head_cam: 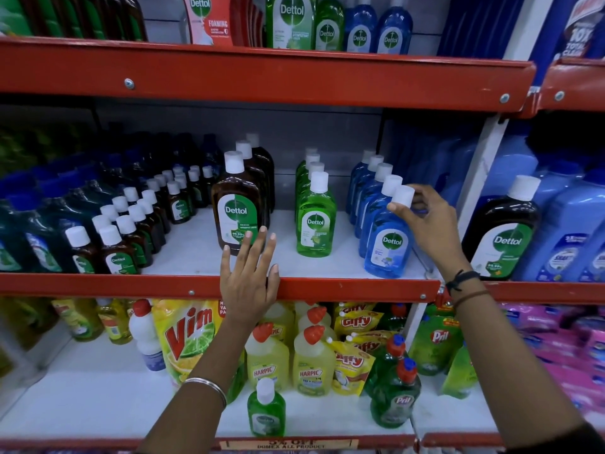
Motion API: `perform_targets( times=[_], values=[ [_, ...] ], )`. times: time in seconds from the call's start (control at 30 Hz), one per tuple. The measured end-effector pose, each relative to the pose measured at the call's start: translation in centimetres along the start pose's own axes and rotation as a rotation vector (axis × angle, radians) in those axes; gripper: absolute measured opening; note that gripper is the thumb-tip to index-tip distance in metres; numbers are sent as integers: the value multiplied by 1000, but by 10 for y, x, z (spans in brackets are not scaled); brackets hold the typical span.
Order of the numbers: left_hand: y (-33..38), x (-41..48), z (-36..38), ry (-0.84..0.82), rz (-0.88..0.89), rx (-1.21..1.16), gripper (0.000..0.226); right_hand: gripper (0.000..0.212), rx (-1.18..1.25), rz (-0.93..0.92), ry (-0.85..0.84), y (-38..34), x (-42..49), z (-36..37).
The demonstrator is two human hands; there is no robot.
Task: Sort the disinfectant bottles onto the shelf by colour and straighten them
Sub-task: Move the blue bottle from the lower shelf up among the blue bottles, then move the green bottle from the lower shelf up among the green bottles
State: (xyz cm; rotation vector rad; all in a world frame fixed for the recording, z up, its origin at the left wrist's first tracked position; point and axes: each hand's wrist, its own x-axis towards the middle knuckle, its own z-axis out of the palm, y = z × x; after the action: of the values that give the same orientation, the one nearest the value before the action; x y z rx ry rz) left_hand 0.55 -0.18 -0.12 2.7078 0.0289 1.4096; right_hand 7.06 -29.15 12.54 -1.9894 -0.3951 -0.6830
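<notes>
On the middle shelf (pixel 327 288) stand three rows of Dettol bottles with white caps: brown (pixel 239 211), green (pixel 316 221) and blue (pixel 386 247). My right hand (pixel 429 224) grips the front blue bottle at its neck and cap; the bottle stands upright at the shelf's front. My left hand (pixel 247 273) lies flat with fingers spread on the red shelf edge, its fingertips touching the base of the front brown bottle. One lone green Dettol bottle (pixel 265 409) stands on the shelf below, at its front.
Small brown bottles (pixel 131 231) fill the left of the middle shelf. A large brown Dettol bottle (pixel 501 231) stands in the neighbouring bay to the right. Below are Vim (pixel 186 335), Harpic (pixel 312 362), Giffy and Pril (pixel 394 394) products. More Dettol bottles stand on the upper shelf (pixel 262 73).
</notes>
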Motion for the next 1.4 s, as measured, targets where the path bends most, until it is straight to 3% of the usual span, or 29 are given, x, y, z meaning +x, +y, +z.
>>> perform_targets(
  times=[0.13,0.2,0.27,0.47,0.57,0.67,0.77,1.07,1.4],
  values=[
    [-7,0,-6,10,11,-43,53,61,-69,-36,159,-9,-29,3],
    [-19,2,-9,19,-15,-38,54,50,-10,-85,251,-22,-59,12],
    [-34,3,-11,10,-11,-2,54,36,60,-117,221,-34,-97,29],
    [-51,1,-8,4,6,76,52,22,187,-76,-282,-27,-201,107],
    [-52,1,-5,31,6,65,52,35,66,-55,-537,-9,-231,145],
    [-54,0,-2,56,15,69,51,68,-116,-7,-768,6,-246,172],
    [-54,0,0,80,26,75,51,64,-292,56,-887,18,-253,189],
    [-54,0,-1,75,22,50,51,45,-293,176,-734,22,-261,193],
    [-53,0,-5,19,9,41,52,33,19,146,-518,-27,-206,127]
  ],
)
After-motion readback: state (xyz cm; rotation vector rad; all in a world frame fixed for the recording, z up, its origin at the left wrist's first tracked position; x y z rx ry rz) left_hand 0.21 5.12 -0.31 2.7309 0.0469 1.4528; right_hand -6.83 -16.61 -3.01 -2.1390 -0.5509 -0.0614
